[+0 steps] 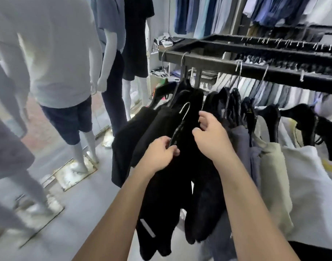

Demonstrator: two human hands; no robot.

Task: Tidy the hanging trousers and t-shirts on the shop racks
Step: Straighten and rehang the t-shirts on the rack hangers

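Mannequins [54, 72] blurred, heads cut off

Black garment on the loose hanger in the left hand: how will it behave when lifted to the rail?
Probably floppy: the black garment hangs in limp folds below the left hand. Likely to swing, since the hanger hook is off the rail. It may slide along the hanger if tilted, though blur hides how it sits there.
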